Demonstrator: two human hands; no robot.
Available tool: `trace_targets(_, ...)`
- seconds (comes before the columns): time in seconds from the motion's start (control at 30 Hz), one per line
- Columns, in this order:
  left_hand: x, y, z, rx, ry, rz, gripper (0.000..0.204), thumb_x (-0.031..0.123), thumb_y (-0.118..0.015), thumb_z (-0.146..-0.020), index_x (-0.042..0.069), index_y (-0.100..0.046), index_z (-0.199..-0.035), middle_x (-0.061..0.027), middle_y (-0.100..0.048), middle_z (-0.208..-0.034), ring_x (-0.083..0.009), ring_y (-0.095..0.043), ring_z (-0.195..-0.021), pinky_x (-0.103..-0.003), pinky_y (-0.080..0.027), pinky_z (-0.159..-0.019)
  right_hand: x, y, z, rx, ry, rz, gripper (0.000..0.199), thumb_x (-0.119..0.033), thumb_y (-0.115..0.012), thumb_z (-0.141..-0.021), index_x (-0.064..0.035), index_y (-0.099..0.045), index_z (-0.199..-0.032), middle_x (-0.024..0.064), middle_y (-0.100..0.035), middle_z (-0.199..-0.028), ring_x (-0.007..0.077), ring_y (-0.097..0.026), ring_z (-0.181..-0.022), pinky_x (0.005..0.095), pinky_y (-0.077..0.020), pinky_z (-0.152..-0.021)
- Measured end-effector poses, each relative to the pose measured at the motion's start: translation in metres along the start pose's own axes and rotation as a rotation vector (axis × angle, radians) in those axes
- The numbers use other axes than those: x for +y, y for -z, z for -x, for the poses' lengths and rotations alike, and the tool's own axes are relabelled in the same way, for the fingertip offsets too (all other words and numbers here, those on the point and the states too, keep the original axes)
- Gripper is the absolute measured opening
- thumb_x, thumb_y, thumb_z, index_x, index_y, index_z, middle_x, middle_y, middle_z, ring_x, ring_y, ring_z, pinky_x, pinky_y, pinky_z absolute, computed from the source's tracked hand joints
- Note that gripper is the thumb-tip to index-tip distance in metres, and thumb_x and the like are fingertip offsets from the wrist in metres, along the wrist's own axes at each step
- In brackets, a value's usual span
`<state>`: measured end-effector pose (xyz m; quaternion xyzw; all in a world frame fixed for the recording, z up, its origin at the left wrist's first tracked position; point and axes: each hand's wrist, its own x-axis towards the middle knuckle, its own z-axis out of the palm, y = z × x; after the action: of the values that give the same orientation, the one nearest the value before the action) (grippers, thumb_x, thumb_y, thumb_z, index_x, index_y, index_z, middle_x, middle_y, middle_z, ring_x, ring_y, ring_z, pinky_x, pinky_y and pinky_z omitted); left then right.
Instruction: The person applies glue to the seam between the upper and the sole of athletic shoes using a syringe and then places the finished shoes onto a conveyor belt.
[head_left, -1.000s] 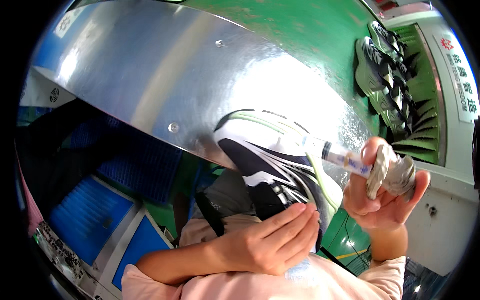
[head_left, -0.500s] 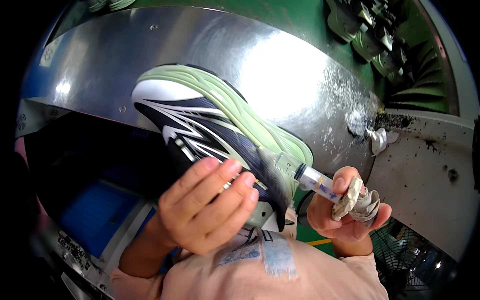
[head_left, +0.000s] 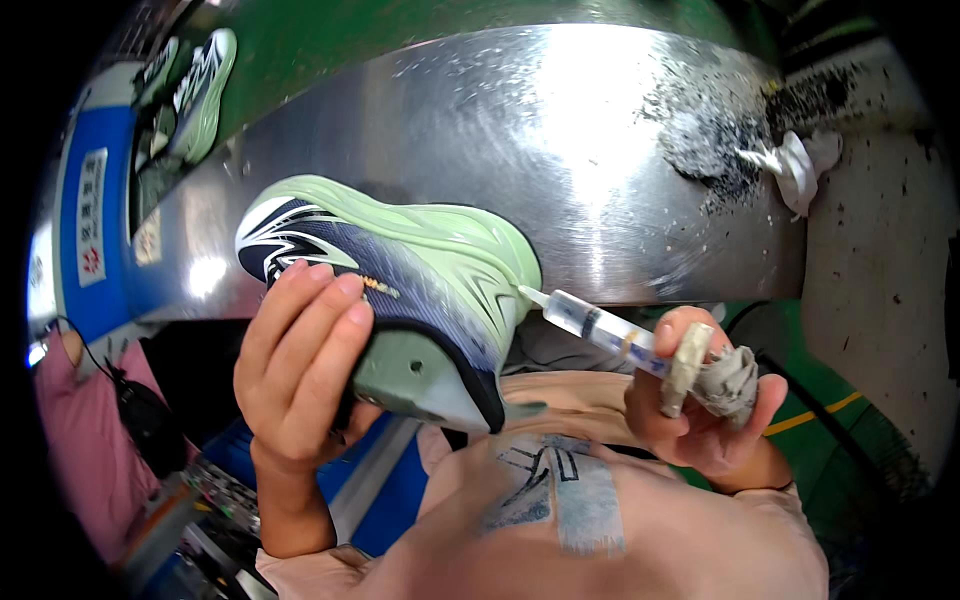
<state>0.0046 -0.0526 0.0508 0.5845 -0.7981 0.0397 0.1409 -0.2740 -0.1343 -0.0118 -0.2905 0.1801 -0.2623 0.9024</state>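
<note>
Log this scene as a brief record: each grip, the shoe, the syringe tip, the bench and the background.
Left grip: holding the shoe
Right grip: holding the syringe
Shoe: dark upper, pale green sole, opening toward the person
Syringe tip: at the heel, apparently touching
Bench: metal, dark residue at right
Background: more shoes, upper left

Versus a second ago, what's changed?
The shoe has turned, showing more of its heel and collar opening; the syringe tip has shifted from about midfoot to the heel. The camera swung too: the row of shoes at right left view, and a crumpled white piece came in. Unchanged: left hand on the shoe, right hand holding the syringe; nothing let go.
</note>
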Motion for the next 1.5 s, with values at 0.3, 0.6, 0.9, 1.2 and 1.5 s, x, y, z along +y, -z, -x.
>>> trace_targets(0.3,-0.012,0.003,-0.082,-0.247,-0.107,-0.021,0.049,0.031,-0.077,-0.069,-0.004,-0.06,-0.097,-0.0161,-0.062,-0.083,-0.0321,-0.06,-0.07,-0.038,-0.048,-0.061,0.002,-0.013,-0.001,0.139,0.069,-0.126,0.089,-0.073,-0.051,-0.078,-0.0033,-0.034,-0.131,0.0007,-0.045,-0.077,0.0048,-0.036,-0.066,0.0198,-0.03,-0.056)
trace_targets(0.6,0.05,-0.003,-0.104,-0.252,0.496,-0.086,0.034,0.028,-0.062,-0.087,-0.006,-0.058,-0.082,-0.0243,-0.057,-0.061,-0.0437,-0.056,-0.058,-0.047,-0.041,-0.053,0.009,-0.031,-0.002,0.22,0.242,-0.048,0.094,-0.073,-0.051,-0.077,0.0018,-0.029,-0.128,0.0019,-0.046,-0.074,0.0046,-0.036,-0.063,0.018,-0.0298,-0.057)
trace_targets(0.9,0.04,-0.006,-0.1,-0.194,0.595,-0.025,0.038,0.031,-0.056,-0.09,-0.006,-0.061,-0.094,-0.0253,-0.056,-0.058,-0.0426,-0.059,-0.059,-0.047,-0.045,-0.06,0.042,-0.059,0.006,0.193,0.381,0.119,0.074,-0.06,-0.047,-0.09,0.0015,-0.035,-0.129,0.0044,-0.051,-0.097,0.0078,-0.046,-0.078,0.0222,-0.0412,-0.067)
trace_targets(1.2,0.001,0.003,-0.034,-0.09,-0.041,0.241,0.049,0.025,-0.078,-0.065,0.007,-0.063,-0.108,-0.0188,-0.043,-0.138,-0.043,-0.029,-0.135,-0.058,-0.029,-0.105,0.0,-0.002,-0.063,0.173,-0.024,-0.597,0.056,-0.058,-0.032,-0.095,-0.0089,-0.053,-0.112,-0.0046,-0.025,-0.063,0.008,-0.02,-0.052,0.0225,-0.0185,-0.043)
trace_targets(1.5,-0.03,-0.013,0.095,0.38,0.058,-0.063,0.012,0.007,-0.056,-0.085,0.011,-0.054,-0.096,-0.0125,-0.066,-0.099,-0.0283,-0.067,-0.092,-0.038,-0.053,-0.081,-0.004,-0.128,-0.165,-0.111,-0.532,0.298,0.073,-0.071,-0.025,-0.089,-0.0067,-0.049,-0.114,-0.0057,-0.029,-0.057,0.0056,-0.022,-0.046,0.0207,-0.0176,-0.039)
